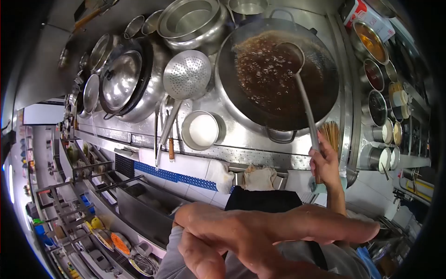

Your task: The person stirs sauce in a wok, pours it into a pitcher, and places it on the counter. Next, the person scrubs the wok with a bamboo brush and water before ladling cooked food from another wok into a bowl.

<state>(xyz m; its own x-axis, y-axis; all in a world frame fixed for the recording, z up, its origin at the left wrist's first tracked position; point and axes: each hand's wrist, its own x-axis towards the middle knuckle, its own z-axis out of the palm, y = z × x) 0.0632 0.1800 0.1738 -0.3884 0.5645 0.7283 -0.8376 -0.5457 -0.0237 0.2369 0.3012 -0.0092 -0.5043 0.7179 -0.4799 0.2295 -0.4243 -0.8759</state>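
Note:
My right hand (325, 163) is closed around the handle of a long metal ladle (305, 100). The ladle's bowl rests in dark brown, bubbling liquid (265, 69) inside a large two-handled wok (227, 88). A bamboo whisk brush (330, 135) stands close beside my right hand. Very near the camera, my left hand (246, 228) fills the lower middle with its fingers apart, one stretched out to the right. Nothing shows in it, and it hides part of my body.
Left of the wok are a perforated strainer (187, 74), a pot with white contents (200, 130) and a lidded pan (121, 81). Stacked metal bowls (188, 21) stand behind. Seasoning containers (374, 74) line the right side. Folded cloths (260, 178) hang at the stove's front edge.

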